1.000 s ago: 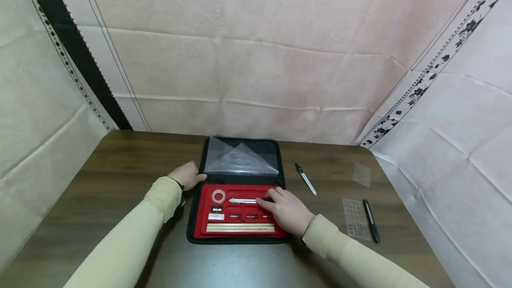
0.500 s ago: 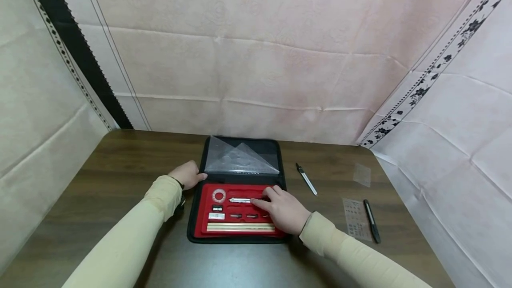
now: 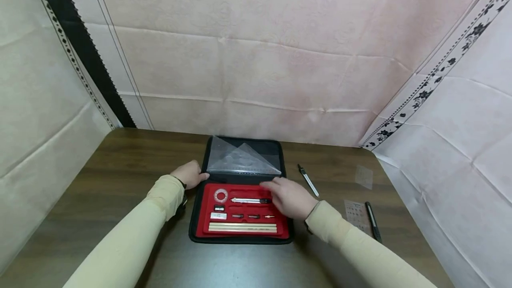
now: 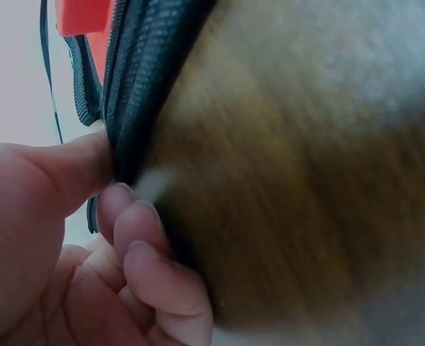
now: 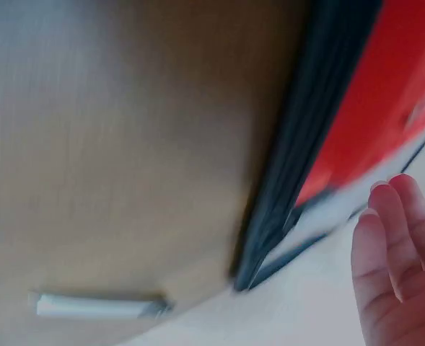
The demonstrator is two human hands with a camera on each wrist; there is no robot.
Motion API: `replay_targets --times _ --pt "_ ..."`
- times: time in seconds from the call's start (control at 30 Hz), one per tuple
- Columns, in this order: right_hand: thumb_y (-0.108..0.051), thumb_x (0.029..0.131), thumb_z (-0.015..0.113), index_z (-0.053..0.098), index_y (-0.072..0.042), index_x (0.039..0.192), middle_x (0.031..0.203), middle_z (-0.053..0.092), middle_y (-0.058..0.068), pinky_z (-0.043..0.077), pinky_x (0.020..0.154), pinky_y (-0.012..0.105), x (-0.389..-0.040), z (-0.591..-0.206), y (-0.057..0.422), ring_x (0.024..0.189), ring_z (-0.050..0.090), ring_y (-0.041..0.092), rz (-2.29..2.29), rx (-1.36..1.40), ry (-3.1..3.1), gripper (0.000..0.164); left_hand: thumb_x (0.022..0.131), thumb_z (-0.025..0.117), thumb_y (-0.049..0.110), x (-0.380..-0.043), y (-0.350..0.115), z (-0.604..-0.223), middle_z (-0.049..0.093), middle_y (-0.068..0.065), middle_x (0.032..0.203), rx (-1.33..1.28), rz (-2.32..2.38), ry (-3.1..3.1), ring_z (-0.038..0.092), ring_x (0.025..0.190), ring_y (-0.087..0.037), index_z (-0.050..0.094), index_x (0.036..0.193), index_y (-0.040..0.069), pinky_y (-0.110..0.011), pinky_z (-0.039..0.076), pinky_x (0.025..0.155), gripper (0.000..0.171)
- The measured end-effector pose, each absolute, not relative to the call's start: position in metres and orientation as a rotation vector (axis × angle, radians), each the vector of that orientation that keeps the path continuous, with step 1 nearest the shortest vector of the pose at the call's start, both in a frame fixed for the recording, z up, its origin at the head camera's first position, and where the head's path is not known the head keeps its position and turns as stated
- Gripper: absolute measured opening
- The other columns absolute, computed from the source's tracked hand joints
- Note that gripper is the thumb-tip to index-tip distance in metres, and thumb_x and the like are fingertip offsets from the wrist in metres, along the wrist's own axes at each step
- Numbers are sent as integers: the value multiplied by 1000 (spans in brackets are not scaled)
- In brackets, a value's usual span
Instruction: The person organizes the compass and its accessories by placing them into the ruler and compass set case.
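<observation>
A black zip case [image 3: 194, 234] lies unfolded on the table, with a red tray [image 3: 248, 208] in its near half. My left hand [image 3: 189, 174] pinches the case's left edge by the fold; in the left wrist view the thumb [image 4: 89, 162] lies on one side of the zipper and the fingers on the other. Over the tray's right end, my right hand [image 3: 293, 199] is held with fingers extended and nothing in them. A silver drawing compass [image 3: 250, 200] with a black end lies in its slot just left of that hand. Clear set squares [image 3: 240, 159] sit in the lid.
The tray also carries a pale ring [image 3: 221, 195], a white eraser [image 3: 218, 216], small metal parts [image 3: 254, 216] and gold pencils [image 3: 242, 227]. To the right lie a silver pen [image 3: 309, 181], a clear stencil sheet [image 3: 357, 215] and a dark pen [image 3: 373, 222]. Cloth hangs behind the table.
My right hand slides left along the compass, then lifts off it and moves back to the right, leaving the compass fully visible. The left hand keeps its hold on the case edge.
</observation>
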State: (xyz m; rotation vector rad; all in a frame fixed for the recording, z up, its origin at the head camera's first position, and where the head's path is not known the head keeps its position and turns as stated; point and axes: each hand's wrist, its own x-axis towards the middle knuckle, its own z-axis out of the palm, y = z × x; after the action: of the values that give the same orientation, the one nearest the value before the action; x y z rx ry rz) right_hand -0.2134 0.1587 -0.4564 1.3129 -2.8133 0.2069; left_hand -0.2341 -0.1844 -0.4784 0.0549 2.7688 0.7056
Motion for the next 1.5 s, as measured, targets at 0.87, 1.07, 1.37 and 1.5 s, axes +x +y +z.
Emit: replay_targets --times 0.87,1.07,1.37,1.5 --pt "-19 95 61 52 0 131 115 61 21 49 83 49 -292 -475 229 102 62 34 168 512 -3138 42 95 61 27 -229 -181 -475 38 1 49 28 714 2773 39 49 -15 50 54 9 -29 34 51 46" --pt "-17 96 59 52 1 131 114 62 22 50 83 47 -293 -477 229 101 62 33 176 536 -3156 40 96 61 27 -228 -181 -472 48 -4 57 13 692 2770 48 56 -19 56 62 6 -31 39 57 40" --pt "-13 91 59 55 1 122 103 67 20 50 79 47 -294 -478 232 91 65 31 224 526 -3167 34 96 61 27 -225 -179 -468 56 -9 72 18 680 2782 55 68 -23 58 78 1 -37 45 67 31" --pt "-12 85 63 57 -1 109 84 64 11 48 66 41 -295 -479 234 70 59 23 309 488 -3178 27 96 61 27 -224 -178 -467 57 -9 74 21 676 2785 56 71 -23 59 81 0 -38 47 70 31"
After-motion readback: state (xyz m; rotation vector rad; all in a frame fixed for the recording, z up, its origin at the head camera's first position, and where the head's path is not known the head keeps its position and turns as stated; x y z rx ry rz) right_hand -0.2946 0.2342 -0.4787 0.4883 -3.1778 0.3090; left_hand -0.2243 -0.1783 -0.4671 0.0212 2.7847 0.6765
